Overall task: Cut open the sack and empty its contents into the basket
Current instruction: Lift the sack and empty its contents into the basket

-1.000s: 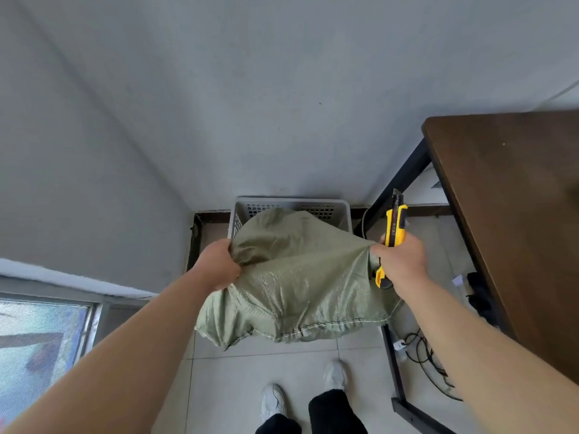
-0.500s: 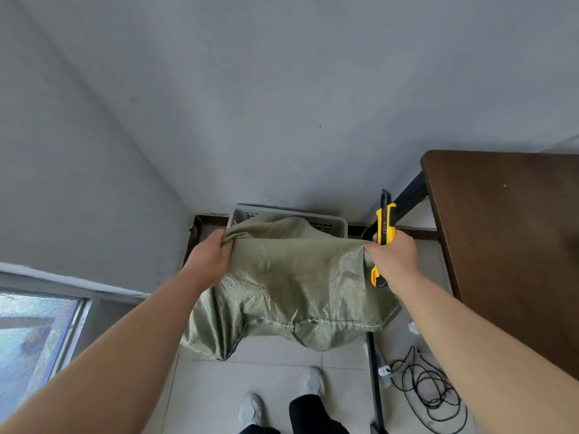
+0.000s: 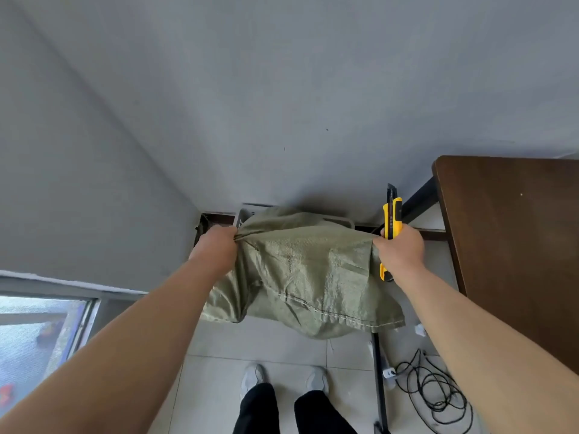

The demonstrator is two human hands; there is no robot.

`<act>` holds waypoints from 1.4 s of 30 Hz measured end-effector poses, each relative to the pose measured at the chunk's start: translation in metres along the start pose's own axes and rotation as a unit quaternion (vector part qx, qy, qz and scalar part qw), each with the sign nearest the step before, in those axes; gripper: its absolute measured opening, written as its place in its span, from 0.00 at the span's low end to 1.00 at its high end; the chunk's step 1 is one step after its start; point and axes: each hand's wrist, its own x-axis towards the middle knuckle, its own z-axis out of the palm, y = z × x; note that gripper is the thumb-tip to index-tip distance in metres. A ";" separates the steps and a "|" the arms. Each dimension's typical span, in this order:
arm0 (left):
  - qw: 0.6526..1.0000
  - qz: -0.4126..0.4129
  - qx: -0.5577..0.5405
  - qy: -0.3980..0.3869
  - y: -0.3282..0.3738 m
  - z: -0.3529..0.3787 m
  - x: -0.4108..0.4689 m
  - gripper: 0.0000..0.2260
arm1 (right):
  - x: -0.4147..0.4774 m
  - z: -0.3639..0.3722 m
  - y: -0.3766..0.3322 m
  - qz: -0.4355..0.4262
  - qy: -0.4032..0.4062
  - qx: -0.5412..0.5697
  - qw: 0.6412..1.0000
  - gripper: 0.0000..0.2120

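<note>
Green woven sack (image 3: pixel 307 270) is hanging stretched between both hands, covering most of the basket (image 3: pixel 246 214) that is sitting on the floor (image 3: pixel 282 346) against the wall. Left hand (image 3: pixel 216 245) is gripping the sack's left edge, fingers curled into bunched cloth. Right hand (image 3: pixel 399 250) is holding the right edge with fingers clamped round a yellow knife (image 3: pixel 391 217) pointing up.

Olive-green woven sack (image 3: pixel 307 270), yellow-and-black knife (image 3: pixel 391 219), dark brown table (image 3: pixel 513 233).
</note>
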 end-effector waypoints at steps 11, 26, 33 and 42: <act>0.992 -0.032 -0.124 0.017 0.008 0.002 0.019 0.13 | -0.005 0.019 0.007 0.025 0.021 0.013 0.999 0.02; 0.992 -0.046 -0.104 0.060 -0.006 -0.002 0.035 0.15 | -0.003 0.018 0.012 0.048 0.002 0.070 0.996 0.05; 0.981 -0.096 -0.153 0.070 -0.017 0.013 0.042 0.15 | -0.018 0.033 0.012 0.043 -0.087 0.098 0.990 0.01; 0.904 -0.174 -0.389 0.037 -0.001 0.026 0.049 0.11 | -0.026 0.053 0.035 0.060 -0.249 0.035 0.966 0.19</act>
